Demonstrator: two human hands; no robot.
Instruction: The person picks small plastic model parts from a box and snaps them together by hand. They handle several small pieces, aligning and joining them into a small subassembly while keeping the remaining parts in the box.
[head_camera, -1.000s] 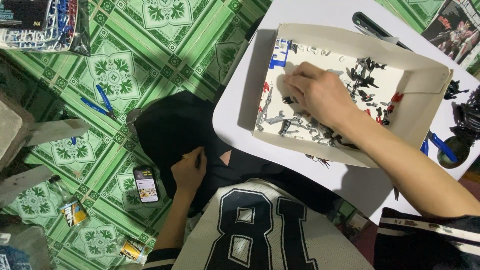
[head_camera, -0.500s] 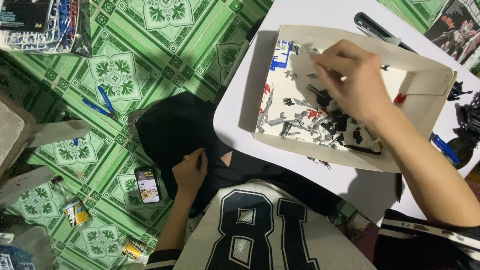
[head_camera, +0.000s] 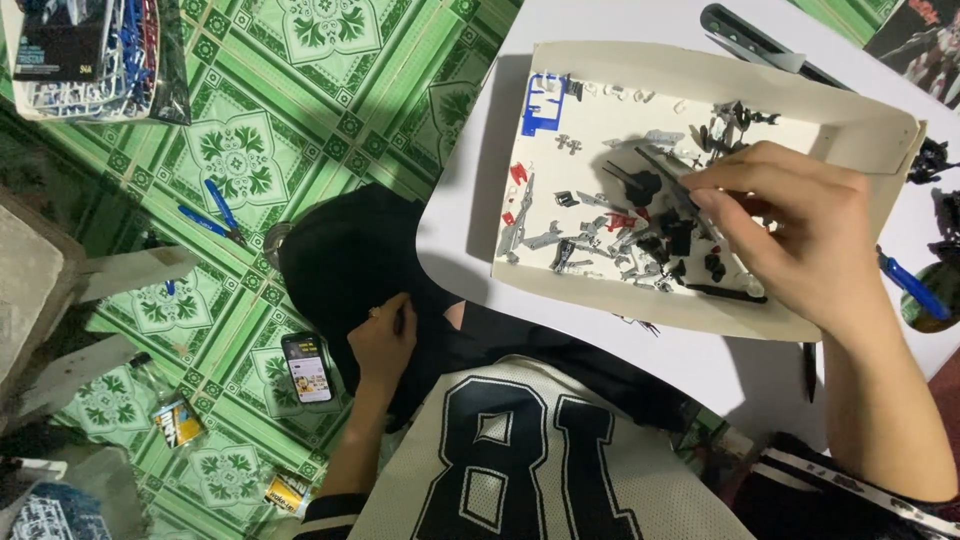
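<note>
- The white table (head_camera: 700, 360) fills the upper right of the view; its rounded corner juts out over the green patterned tile floor (head_camera: 300, 110).
- A shallow cream cardboard tray (head_camera: 860, 125) lies flat in the middle of the table.
- Beyond the tray's far edge, a dark cutting tool (head_camera: 745, 35) lies on the table.
- Just right of the tray, a blue-handled tool (head_camera: 912, 288) rests on the table.
- Near the tray's front edge, a thin black stick (head_camera: 808, 372) lies on the table.
- On the floor, well left of the tray, lie two blue pens (head_camera: 215, 215) and a lit phone (head_camera: 308, 368).
- Farther left, near the phone, lie two small cans (head_camera: 178, 422).
</note>
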